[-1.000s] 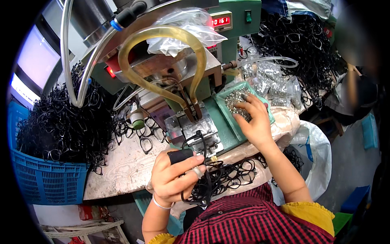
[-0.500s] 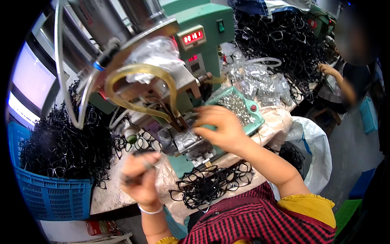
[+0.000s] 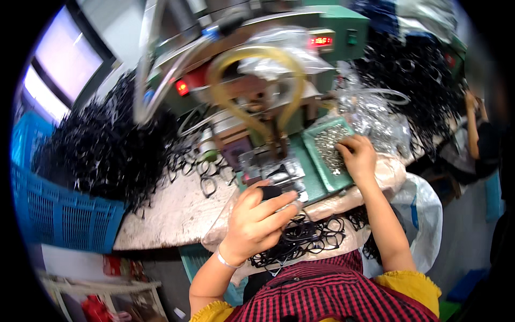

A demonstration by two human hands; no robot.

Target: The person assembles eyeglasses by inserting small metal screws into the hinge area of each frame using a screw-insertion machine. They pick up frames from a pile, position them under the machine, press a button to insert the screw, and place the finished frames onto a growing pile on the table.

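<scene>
My left hand (image 3: 257, 220), with a band on its wrist, is at the metal fixture (image 3: 284, 180) of the green bench machine. Its fingers are curled at a dark eyeglass frame (image 3: 279, 173) in the fixture, partly hidden by the hand. Something black covers part of one finger. To the right, my right hand (image 3: 360, 156) reaches over the rim of a green tray (image 3: 315, 155). Its thumb and forefinger are pinched together among small silvery metal parts (image 3: 331, 144). Below the fixture lies a bunch of black eyeglass frames (image 3: 316, 236).
Heaped black frames (image 3: 102, 145) rise above a blue crate (image 3: 64, 198) at left; another pile (image 3: 407, 80) stands far right. A yellowish hose (image 3: 214, 70) loops before the machine. Clear bags (image 3: 375, 118) lie behind the tray. A white sack (image 3: 424, 214) hangs right; a co-worker's arm (image 3: 472, 129) shows beyond.
My right hand has moved from the machine's fixture to the tray of metal parts. My left hand has come in from the left to the fixture. The view has swung left.
</scene>
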